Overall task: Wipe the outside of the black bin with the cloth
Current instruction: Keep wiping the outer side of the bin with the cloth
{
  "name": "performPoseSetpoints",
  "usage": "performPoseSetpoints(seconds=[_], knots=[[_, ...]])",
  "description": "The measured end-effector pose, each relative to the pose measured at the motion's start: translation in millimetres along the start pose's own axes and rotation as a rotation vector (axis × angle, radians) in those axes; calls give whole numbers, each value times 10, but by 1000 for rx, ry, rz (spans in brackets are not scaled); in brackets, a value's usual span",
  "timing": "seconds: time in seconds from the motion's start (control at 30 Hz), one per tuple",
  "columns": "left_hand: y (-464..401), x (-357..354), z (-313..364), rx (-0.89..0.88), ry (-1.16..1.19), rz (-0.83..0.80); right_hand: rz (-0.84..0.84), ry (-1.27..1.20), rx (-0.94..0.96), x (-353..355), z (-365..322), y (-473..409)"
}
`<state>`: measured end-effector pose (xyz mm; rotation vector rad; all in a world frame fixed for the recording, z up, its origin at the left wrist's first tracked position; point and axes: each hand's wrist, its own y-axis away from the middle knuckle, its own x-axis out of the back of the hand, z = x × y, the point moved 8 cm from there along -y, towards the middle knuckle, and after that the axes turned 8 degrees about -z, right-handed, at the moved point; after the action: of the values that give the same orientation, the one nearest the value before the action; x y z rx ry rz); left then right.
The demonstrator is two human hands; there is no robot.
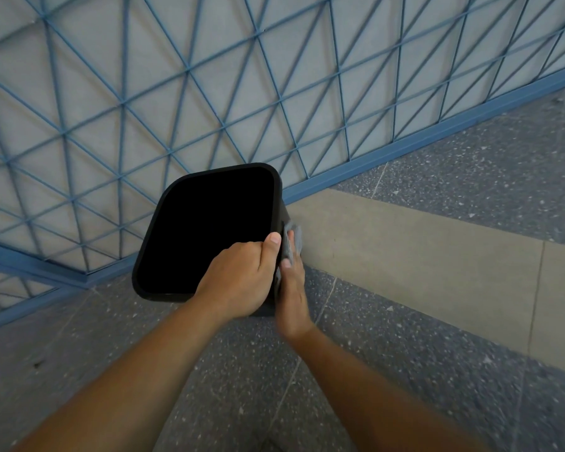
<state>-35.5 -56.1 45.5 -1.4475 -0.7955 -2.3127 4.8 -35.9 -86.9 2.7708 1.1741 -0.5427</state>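
The black bin [177, 197] stands on the floor in the middle of the view, its open mouth facing up and its inside dark. My left hand [242, 278] grips the bin's near right rim corner, thumb along the edge. My right hand [292, 295] presses a grey cloth [291, 239] flat against the bin's right outer wall. Most of that wall and much of the cloth are hidden behind my hands.
A blue metal lattice railing [190, 70] with a thick blue bottom rail [405, 148] runs right behind the bin. The floor is speckled grey terrazzo [470, 402] with a plain beige strip [421, 256] running to the right of the bin.
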Motion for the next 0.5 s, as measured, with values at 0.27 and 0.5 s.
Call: performPoseSetpoints(seconds=[0.27, 0.5], knots=[[-10, -8, -5, -29, 21, -4, -26, 13, -4, -54, -159, -64], [-11, 2, 3, -25, -6, 16, -7, 124, -74, 87, -211, -463]])
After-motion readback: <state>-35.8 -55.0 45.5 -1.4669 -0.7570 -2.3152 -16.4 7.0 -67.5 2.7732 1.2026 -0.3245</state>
